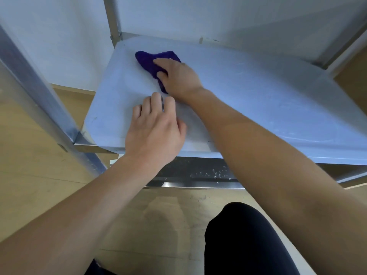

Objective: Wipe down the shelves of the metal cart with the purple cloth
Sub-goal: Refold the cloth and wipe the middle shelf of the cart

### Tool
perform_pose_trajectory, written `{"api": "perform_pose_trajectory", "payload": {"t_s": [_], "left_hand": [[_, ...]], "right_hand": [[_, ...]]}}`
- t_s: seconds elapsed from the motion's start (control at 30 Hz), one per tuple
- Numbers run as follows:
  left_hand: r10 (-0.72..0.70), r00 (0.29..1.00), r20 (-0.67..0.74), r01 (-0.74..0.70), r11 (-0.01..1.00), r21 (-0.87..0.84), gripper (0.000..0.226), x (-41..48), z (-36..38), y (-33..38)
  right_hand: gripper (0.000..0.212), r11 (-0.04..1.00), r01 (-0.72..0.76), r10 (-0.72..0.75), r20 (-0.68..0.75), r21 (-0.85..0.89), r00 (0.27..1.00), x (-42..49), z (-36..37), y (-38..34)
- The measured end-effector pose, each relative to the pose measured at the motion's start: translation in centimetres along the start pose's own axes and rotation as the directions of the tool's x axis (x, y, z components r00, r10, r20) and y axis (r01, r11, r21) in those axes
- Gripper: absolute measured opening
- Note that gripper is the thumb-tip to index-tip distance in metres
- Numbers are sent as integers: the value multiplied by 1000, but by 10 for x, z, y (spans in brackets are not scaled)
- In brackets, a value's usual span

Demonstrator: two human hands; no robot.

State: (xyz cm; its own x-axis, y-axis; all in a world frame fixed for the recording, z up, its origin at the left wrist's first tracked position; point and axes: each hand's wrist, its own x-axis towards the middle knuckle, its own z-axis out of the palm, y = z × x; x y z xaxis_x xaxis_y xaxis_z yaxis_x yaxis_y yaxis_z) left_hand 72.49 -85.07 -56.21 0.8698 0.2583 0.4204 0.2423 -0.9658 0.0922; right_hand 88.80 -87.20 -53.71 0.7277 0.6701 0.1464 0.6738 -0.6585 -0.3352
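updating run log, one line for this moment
right hand holds purple cloth on grey metal cart shelf, far left | left hand rests on shelf

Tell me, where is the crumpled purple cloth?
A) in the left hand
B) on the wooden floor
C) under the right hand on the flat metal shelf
C: the right hand holds the crumpled purple cloth down on the flat metal shelf; the left hand holds nothing.

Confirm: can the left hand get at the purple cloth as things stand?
Probably yes. The left hand rests on the shelf just short of the purple cloth, nothing between them. The right hand grips the cloth's right side, so only its left edge is free.
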Motion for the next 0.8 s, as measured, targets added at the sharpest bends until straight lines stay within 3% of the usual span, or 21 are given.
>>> {"api": "perform_pose_trajectory", "payload": {"t_s": [0.1,0.2,0.3,0.37,0.4,0.47,0.53,0.63,0.73,0.8], "left_hand": [[-4,1000,13,4,1000,-25,33,0,-1,-2],[2,1000,20,-2,1000,-26,37,0,-1,-3],[-3,1000,13,3,1000,-11,35,1,-2,0],[-2,1000,4,2,1000,0,32,2,-2,2],[-4,1000,3,4,1000,2,30,3,-2,2],[-12,1000,3,12,1000,0,26,2,-1,2],[-19,1000,10,19,1000,-1,24,2,0,2],[-20,1000,13,20,1000,-3,26,2,0,1],[-16,1000,13,16,1000,-16,31,3,0,-2],[-15,1000,18,15,1000,-22,35,3,0,-3]], "right_hand": [[40,998,-54,55,-57,7,997,-2,-17,25],[39,971,-241,240,-157,13,958,-6,-39,76],[38,845,-527,531,-251,90,809,-4,-50,118],[36,779,-625,617,-259,61,743,6,-44,118],[35,784,-620,606,-278,45,746,12,-37,109],[37,862,-507,494,-263,22,829,21,-21,75],[42,955,-296,294,-155,7,943,24,-9,39],[43,998,-50,48,-48,-40,998,23,-5,17],[42,999,-35,34,-28,-39,999,21,-18,41],[39,991,-125,121,-101,-39,988,16,-31,69]]}}
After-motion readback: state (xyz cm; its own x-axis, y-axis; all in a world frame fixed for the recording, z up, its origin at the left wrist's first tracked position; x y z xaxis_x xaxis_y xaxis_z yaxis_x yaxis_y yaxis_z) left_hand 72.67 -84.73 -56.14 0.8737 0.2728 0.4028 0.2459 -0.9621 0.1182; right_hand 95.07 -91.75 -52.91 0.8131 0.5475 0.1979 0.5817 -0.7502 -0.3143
